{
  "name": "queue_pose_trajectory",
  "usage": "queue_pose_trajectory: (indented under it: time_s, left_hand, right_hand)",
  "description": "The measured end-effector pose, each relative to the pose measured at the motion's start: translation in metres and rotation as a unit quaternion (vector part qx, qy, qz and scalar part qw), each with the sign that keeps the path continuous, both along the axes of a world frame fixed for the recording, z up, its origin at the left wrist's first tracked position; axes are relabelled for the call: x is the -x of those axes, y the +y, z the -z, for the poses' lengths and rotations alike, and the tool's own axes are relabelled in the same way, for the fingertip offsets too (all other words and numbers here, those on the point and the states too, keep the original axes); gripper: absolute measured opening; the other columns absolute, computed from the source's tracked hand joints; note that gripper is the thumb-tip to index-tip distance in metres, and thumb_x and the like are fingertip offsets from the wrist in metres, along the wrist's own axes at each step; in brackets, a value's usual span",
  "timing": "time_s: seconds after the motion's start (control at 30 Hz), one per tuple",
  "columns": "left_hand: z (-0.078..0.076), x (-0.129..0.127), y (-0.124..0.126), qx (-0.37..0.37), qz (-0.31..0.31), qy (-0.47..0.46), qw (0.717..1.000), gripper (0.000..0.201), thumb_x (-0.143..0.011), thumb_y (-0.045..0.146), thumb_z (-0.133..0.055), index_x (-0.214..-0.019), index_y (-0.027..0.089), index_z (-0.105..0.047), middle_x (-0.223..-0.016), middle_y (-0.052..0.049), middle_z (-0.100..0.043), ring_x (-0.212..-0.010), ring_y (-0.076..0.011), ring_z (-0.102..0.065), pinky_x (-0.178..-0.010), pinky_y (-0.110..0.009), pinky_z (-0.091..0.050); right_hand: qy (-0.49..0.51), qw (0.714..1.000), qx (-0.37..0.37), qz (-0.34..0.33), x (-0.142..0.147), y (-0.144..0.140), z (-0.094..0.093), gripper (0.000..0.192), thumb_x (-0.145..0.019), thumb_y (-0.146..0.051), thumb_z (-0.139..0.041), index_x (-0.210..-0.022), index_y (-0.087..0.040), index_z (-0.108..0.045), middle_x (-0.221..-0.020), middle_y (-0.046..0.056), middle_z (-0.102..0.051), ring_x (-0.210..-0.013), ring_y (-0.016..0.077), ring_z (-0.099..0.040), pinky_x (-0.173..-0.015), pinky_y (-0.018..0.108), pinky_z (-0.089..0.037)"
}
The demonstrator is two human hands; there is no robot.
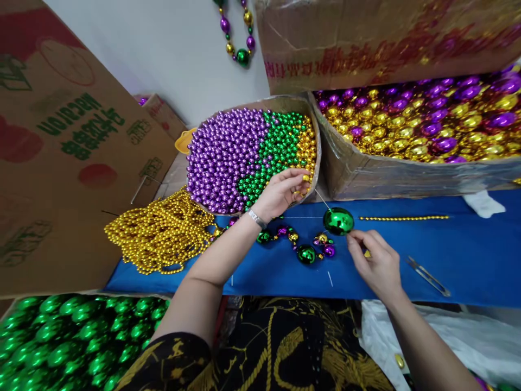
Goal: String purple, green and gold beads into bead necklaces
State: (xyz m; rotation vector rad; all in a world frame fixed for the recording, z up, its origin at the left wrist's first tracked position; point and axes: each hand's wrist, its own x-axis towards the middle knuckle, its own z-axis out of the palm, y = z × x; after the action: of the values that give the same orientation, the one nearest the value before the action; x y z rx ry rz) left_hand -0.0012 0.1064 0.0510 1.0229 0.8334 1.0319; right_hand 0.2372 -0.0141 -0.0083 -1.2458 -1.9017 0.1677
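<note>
Big green ball [338,221]: on the thin string, just above the blue cloth [468,255].
Right hand [376,263]: your fingers pinch the string right under that ball — keep it tight.
Left hand [280,191]: up-left of the ball, fingertips closed on small gold beads [306,176] — pick just one.

Upside-down green and red print on cardboard boxes [73,141], unreadable.

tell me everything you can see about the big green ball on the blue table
The large shiny green ball looks like metallic-coated plastic, round, with bright reflections. It sits on a thin needle or wire that runs through it, with a straight row of small gold beads strung to its right. It is just above the blue table cover. The right hand has its fingertips at the ball's lower right edge.
</note>
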Motion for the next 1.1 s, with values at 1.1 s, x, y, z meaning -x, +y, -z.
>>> queue_pose_trajectory:
  time_s: [1.1]
  left_hand:
    - [0.002, -0.001, -0.023, 0.006, 0.025, -0.023, 0.999, 0.028, -0.089, 0.036, -0.062, -0.109, 0.018, -0.067, -0.092, -0.007, -0.068, -0.082, -0.012, -0.067, -0.066, -0.022, -0.056]
  right_hand:
    - [-0.015, 1.0, 0.005, -0.003, -0.004, 0.007, -0.007, 0.012, -0.094, -0.024, -0.054, -0.096, -0.022, -0.066, -0.08, 0.002, -0.067, -0.069, 0.0137, -0.063, -0.068, 0.026, -0.05]
